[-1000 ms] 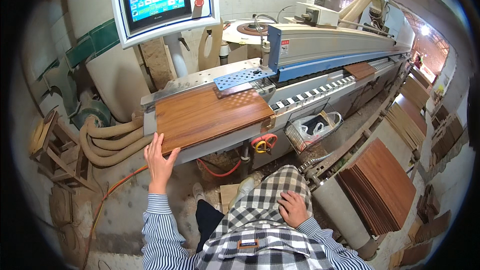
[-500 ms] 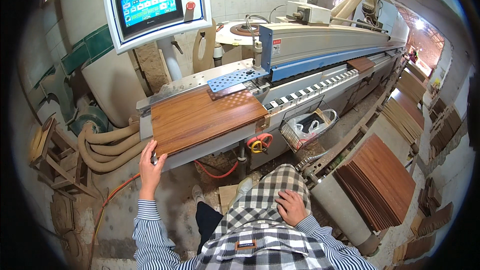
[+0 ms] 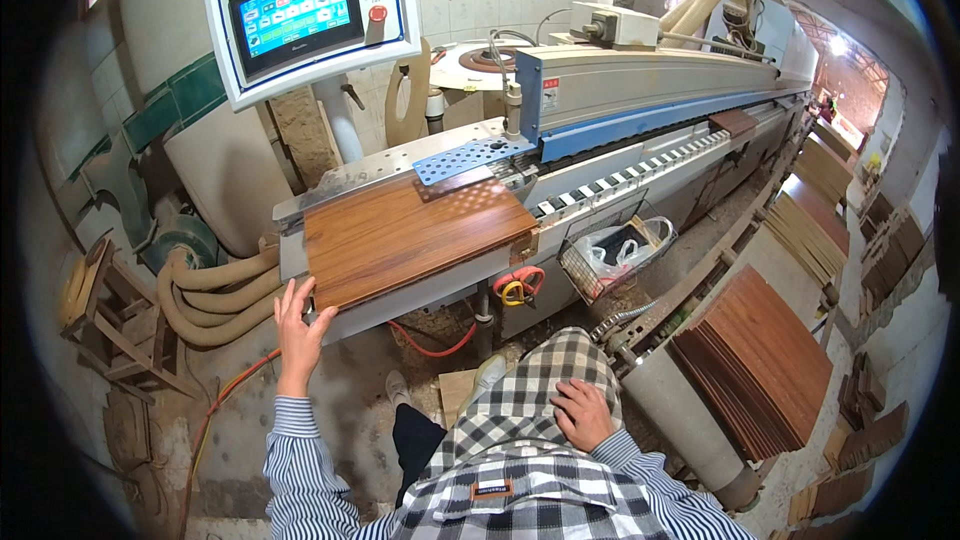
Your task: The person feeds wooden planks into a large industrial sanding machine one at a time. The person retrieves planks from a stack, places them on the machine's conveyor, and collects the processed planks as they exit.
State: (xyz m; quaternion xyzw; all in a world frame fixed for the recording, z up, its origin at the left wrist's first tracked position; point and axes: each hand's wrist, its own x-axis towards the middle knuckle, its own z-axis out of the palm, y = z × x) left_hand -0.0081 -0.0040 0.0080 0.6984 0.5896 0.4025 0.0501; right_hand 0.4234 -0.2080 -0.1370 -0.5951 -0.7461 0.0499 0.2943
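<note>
A brown wood-grain board (image 3: 410, 240) lies flat on the near left end of a long machine. Its far edge reaches under a blue perforated plate (image 3: 470, 160). At the board's near left corner is my left hand (image 3: 298, 330), thumb and fingers apart, touching the edge rather than wrapped round it. My right hand (image 3: 583, 415) lies on the checked apron (image 3: 530, 385) over my leg, holding nothing, its fingers loosely spread. Farther along the machine, a second brown board (image 3: 735, 122) sits beside the blue guard at the far end of the black-and-white track (image 3: 630, 175).
A control panel (image 3: 300, 15) with a lit screen stands at the upper left. To my right, brown boards (image 3: 755, 360) are stacked on a roller stand (image 3: 680, 430). A wire basket (image 3: 615, 255) hangs from the machine's front. Thick hoses (image 3: 215, 300) and a wooden stool (image 3: 125, 325) are at left.
The second board has travelled farther away to the right along the machine. My left hand has shifted slightly at the near board's corner. My right hand stays where it was.
</note>
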